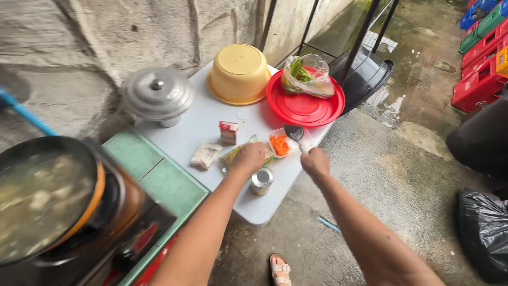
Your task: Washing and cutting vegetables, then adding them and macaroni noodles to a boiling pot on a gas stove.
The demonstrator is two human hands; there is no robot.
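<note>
Filling the lower left of the frame, a wok [45, 196] of broth sits on the stove. At centre, the left hand [250, 157] closes on a packet [236, 155], steadying it, while the right hand [315, 161] grips a spoon [294, 133] over the carrot tub [280, 144].

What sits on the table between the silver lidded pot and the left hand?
In the head view, a small red-and-white carton and a pale flat packet lie between the silver lidded pot and the left hand.
</note>
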